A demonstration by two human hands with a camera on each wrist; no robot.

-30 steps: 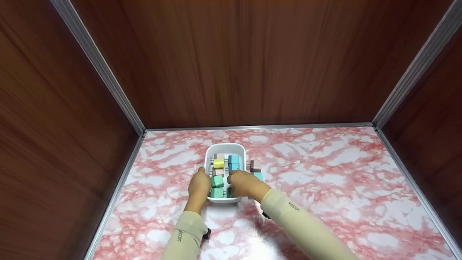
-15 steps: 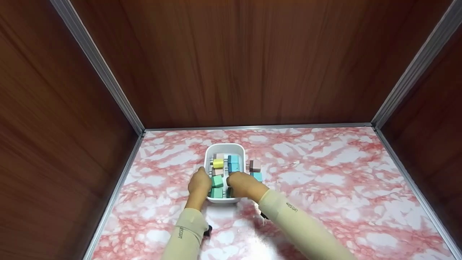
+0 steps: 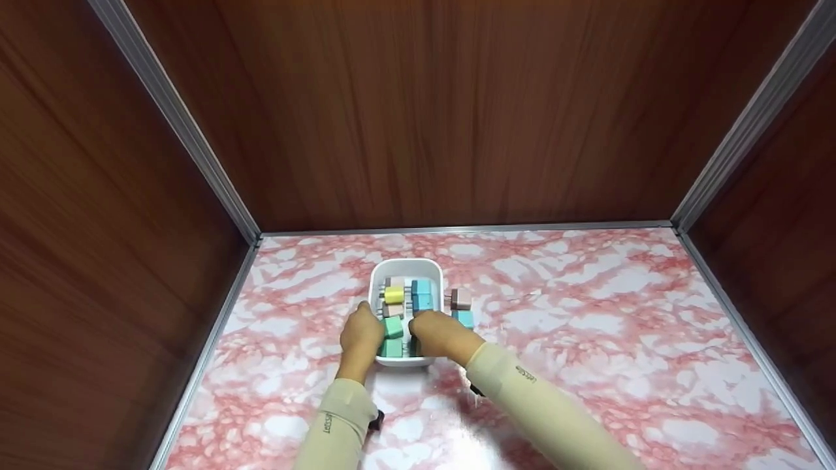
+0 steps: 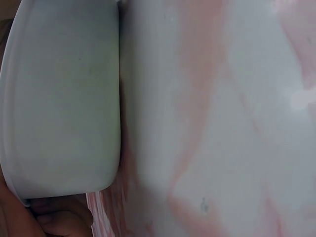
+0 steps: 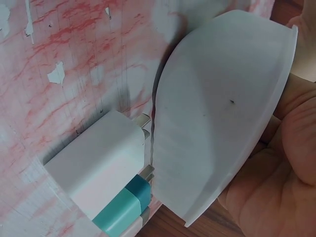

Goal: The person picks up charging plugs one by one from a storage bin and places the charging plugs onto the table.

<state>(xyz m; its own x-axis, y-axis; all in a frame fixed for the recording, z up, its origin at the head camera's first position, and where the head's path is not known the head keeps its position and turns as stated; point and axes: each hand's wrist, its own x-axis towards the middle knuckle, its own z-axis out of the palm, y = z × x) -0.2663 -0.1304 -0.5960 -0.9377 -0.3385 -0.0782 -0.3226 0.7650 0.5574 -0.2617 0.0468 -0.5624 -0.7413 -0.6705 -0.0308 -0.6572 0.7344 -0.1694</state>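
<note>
A white plastic box (image 3: 408, 266) holds several plug chargers with metal prongs: a yellow charger (image 3: 394, 295), blue chargers (image 3: 422, 288), green chargers (image 3: 392, 327) and pinkish ones. My left hand (image 3: 361, 334) grips the box's left side; in the left wrist view its curled fingers (image 4: 64, 217) show beneath the rim. My right hand (image 3: 446, 334) reaches over the right rim into the box, palm down. Its fingertips are hidden, so what they touch or hold does not show. A dark green charger (image 3: 415, 347) lies partly under that hand.
Right of the box lie a pinkish charger (image 3: 461, 299) and a turquoise charger (image 3: 464, 319). The right wrist view shows a white charger (image 5: 96, 158) there too, prongs toward the box. Brown wood-grain panels (image 3: 418, 117) enclose the red-and-white marbled tabletop (image 3: 588, 313).
My right hand has shifted very slightly inside the box and its arm a little to the left. The left hand and the box stay nearly still.
</note>
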